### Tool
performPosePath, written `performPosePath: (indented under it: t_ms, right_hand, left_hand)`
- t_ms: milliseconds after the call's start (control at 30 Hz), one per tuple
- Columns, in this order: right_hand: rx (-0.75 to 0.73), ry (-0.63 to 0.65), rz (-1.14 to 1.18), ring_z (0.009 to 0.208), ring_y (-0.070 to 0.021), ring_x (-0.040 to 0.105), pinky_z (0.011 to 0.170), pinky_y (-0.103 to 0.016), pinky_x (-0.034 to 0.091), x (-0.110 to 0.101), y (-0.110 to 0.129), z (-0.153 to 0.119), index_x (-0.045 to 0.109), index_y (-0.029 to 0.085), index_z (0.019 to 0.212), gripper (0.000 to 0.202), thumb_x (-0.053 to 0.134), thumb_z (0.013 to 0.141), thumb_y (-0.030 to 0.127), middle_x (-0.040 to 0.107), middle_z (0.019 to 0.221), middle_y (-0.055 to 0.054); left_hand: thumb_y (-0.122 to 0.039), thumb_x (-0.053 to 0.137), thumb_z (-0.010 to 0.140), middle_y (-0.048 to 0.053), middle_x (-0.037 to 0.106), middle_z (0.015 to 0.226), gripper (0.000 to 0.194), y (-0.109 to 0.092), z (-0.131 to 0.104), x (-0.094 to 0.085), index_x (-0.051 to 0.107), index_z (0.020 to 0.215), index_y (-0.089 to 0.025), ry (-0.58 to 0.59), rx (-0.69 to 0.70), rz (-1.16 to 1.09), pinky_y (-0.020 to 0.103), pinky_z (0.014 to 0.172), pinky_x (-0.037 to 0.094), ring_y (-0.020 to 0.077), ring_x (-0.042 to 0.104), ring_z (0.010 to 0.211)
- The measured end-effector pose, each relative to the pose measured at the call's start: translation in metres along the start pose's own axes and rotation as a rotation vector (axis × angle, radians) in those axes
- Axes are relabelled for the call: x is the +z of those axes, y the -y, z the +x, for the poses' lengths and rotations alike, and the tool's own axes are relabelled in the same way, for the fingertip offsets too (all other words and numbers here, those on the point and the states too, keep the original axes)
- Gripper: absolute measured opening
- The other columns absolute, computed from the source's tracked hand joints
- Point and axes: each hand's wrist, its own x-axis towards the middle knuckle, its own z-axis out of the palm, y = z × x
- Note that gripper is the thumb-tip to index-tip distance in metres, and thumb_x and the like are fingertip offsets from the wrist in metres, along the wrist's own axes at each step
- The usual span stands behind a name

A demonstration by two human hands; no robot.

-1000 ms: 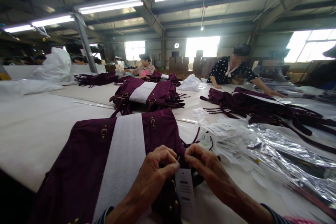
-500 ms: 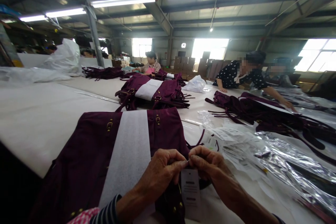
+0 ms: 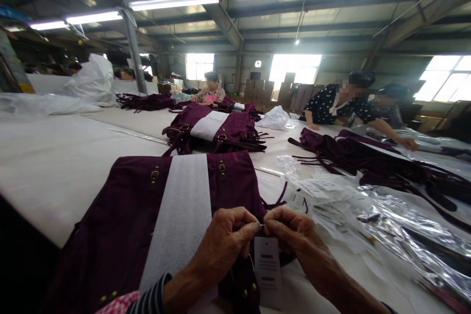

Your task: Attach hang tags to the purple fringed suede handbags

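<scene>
A dark purple bag (image 3: 121, 211) lies flat before me, with a broad white paper band (image 3: 180, 201) across it and small buckled straps near its far edge. At the bag's right side, my left hand (image 3: 230, 235) and my right hand (image 3: 290, 230) meet, thumb and forefinger of each pinched together. Between the fingertips shows a tiny pale bit of tag string (image 3: 262, 226). Just below hangs a white hang tag (image 3: 267, 262) with printed lines and a small hole at its top. The fingers partly hide the string and the bag's strap.
Loose white tags (image 3: 324, 191) and shiny clear plastic bags (image 3: 415, 221) lie to the right. Stacked purple bags (image 3: 235, 130) sit farther back, with more bags (image 3: 368, 157) at right. A co-worker in a dotted top (image 3: 324, 103) reaches over those. White plastic sheeting (image 3: 90, 81) stands far left.
My fingertips have drawn slightly apart, and a short pale piece of string now shows between them. At right, the co-worker's outstretched hand has shifted slightly up and to the right.
</scene>
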Motion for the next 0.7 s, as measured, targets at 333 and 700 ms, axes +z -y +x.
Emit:
performPosePath:
  t_ms: [333, 700]
  right_hand:
    - [0.016, -0.028, 0.02, 0.05, -0.0046, 0.034, 0.047, -0.02, 0.02, 0.0039, 0.002, -0.001, 0.07, 0.014, 0.08, 0.032, 0.079, 0.075, 0.044, 0.052, 0.061, 0.004]
    - [0.009, -0.041, -0.019, 0.049, -0.0051, 0.034, 0.047, -0.02, 0.02, 0.0049, 0.0012, -0.0004, 0.07, 0.013, 0.079, 0.032, 0.08, 0.075, 0.043, 0.049, 0.056, 0.005]
  left_hand:
    - [-0.036, 0.06, 0.087, -0.003, 0.053, 0.048, 0.026, 0.001, 0.0012, 0.0001, 0.07, 0.08, -0.013, -0.004, 0.004, 0.004, 0.022, 0.047, 0.029, 0.0092, 0.043, 0.044]
    - [-0.036, 0.061, 0.087, -0.003, 0.054, 0.048, 0.026, 0.002, 0.0013, 0.002, 0.07, 0.078, -0.014, -0.005, 0.01, 0.006, 0.022, 0.05, 0.032, 0.0099, 0.045, 0.046]
